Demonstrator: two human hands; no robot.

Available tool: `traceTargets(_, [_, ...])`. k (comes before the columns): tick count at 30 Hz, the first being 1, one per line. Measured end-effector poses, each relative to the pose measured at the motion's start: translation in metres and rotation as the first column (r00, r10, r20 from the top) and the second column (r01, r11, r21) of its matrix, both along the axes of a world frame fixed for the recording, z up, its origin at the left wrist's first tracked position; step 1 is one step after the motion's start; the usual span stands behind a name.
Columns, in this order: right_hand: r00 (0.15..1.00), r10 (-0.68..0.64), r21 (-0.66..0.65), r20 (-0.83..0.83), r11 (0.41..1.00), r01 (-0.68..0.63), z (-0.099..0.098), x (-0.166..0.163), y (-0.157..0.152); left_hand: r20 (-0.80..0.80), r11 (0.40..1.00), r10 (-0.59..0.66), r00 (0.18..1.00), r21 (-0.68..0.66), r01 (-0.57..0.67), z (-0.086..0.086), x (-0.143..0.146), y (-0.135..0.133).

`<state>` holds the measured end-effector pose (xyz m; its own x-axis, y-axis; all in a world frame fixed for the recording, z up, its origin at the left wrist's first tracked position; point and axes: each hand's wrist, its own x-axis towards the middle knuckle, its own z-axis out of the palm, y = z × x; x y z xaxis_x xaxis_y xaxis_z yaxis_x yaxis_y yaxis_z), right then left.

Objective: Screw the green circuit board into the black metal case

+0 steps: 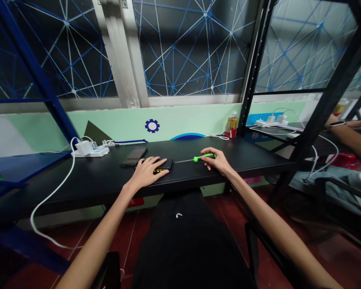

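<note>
On the black desk, a small black router (167,164) with yellow ports along its near side lies under my left hand (148,170). The thumb presses along the near side while the fingers reach over the top, so the box is held between them; much of it is covered. My right hand (215,160) is closed around a green and black screwdriver (198,158), held nearly level. Its thin metal shaft points left, and the tip is at the router's right end; whether it touches cannot be made out. A dark smartphone (134,156) lies flat just beyond my left hand.
A white power strip (92,151) with plugs stands at the desk's left, its cable (52,194) hanging over the edge. A bottle (232,125) and a white cable (218,137) are by the wall. At the right, beyond a black post, another person's arm (345,134) shows.
</note>
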<state>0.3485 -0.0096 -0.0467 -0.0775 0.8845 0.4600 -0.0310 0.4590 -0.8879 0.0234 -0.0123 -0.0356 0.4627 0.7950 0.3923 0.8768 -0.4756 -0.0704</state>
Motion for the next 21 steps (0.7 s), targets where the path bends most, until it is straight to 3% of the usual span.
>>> traceTargets(7, [0.999, -0.036, 0.005, -0.013, 0.999, 0.036, -0.0018, 0.001, 0.0042, -0.004, 1.0, -0.003, 1.0, 0.008, 0.003, -0.0006, -0.0003, 0.0008])
traceTargets(13, [0.998, -0.059, -0.074, 0.017, 0.995, 0.06, -0.0049, 0.0015, 0.0074, 0.0, 1.0, -0.004, 1.0, 0.003, 0.004, 0.0002, 0.0009, -0.0003])
traceTargets(17, [0.999, -0.024, -0.037, -0.043, 0.999, 0.023, -0.0053, 0.0019, 0.0082, -0.008, 1.0, 0.0, 1.0, 0.007, 0.0, 0.0002, 0.0008, -0.0001])
traceTargets(21, [0.999, -0.013, -0.101, -0.03, 0.995, 0.01, -0.0064, 0.0026, 0.0099, 0.002, 1.0, -0.009, 1.0, 0.007, 0.009, -0.0001, 0.0005, 0.0003])
